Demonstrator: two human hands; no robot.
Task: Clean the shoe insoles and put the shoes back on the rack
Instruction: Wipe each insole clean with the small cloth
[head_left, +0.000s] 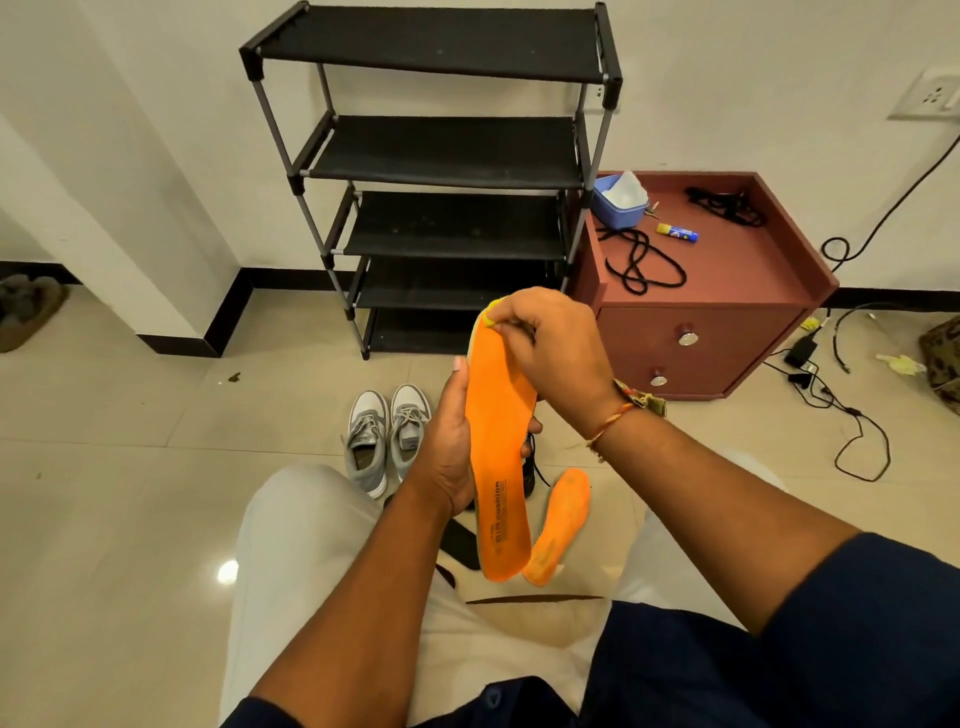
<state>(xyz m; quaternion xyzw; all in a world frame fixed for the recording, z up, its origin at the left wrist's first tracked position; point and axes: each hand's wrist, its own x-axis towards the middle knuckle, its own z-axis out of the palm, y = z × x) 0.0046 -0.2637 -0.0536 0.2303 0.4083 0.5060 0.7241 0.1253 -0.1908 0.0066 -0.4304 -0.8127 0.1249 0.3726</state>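
The left hand gripped the long orange foam insole, the right hand pinched its toe end; cleaning seemed unfinished, with no shoes visible on the black fabric-shelved rack.

The shoe rack stands against the wall, with the cabinet just beside it on the right. On the cabinet lie a tub, a cord and a glue stick. A pair of sneakers stands on the floor before the rack. To their right is the held insole, and the second insole lies further right.

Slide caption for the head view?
Left hand grips an orange foam insole while right hand pinches a small yellow object at its toe, before black shoe rack.
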